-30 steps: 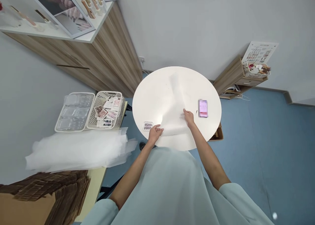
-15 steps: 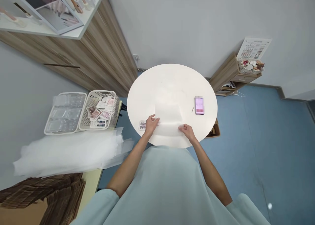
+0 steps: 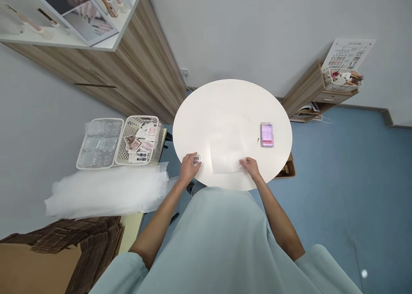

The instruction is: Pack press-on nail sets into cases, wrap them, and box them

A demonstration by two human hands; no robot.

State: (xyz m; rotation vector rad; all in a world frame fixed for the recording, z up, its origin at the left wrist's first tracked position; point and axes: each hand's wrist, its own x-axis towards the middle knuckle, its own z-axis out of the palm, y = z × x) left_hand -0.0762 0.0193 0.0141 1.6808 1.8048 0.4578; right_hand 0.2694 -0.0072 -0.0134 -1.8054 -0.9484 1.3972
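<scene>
On the round white table [image 3: 231, 96] lies a translucent white packing sheet [image 3: 225, 154], flat and smooth. My right hand [image 3: 251, 167] pinches its near right corner between thumb and fingers. Left of the sheet, my left hand [image 3: 189, 168] is closed around a small clear case [image 3: 197, 159] with several dark oval pieces in it, which look like false nails. The thumb and forefinger grip the case from its two sides, and the palm hides part of it.
A phone [image 3: 267, 135] lies on the table's right side. At left stand a basket of small printed packs [image 3: 157, 150], a basket of clear boxes [image 3: 81, 156], a pile of white sheets [image 3: 106, 193] and stacked flat cardboard [image 3: 96, 251]. A low cabinet [image 3: 307, 88] stands right.
My left hand has let go of the sheet and moved left onto the small case. The sheet, folded up along its near part before, now lies flatter. My right hand stays at its corner.
</scene>
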